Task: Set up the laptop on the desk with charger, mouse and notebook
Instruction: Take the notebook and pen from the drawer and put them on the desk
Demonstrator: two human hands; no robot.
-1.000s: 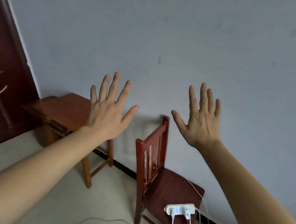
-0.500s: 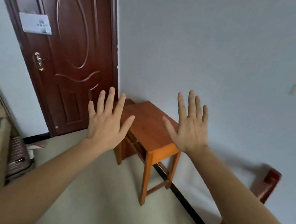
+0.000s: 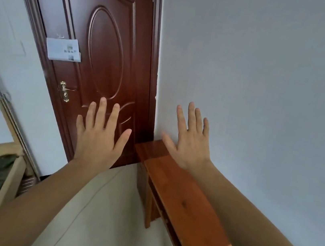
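Observation:
A bare wooden desk (image 3: 183,206) stands against the pale wall at lower right, its top holding nothing that I can see. My left hand (image 3: 98,138) is raised in front of the door, fingers spread, holding nothing. My right hand (image 3: 191,142) is raised above the desk's far end, fingers spread too, with nothing in it. No laptop, charger, mouse or notebook is in view.
A dark red door (image 3: 104,65) with a brass handle (image 3: 64,91) and a white paper notice (image 3: 64,49) fills the middle. A light wooden bed frame (image 3: 9,175) with dark bedding is at the left edge. Pale floor (image 3: 101,215) runs between bed and desk.
The view has swung left: the chair with the power strip has left the frame, the door has come to the centre, and the desk now lies at lower right. Both hands stay raised and spread.

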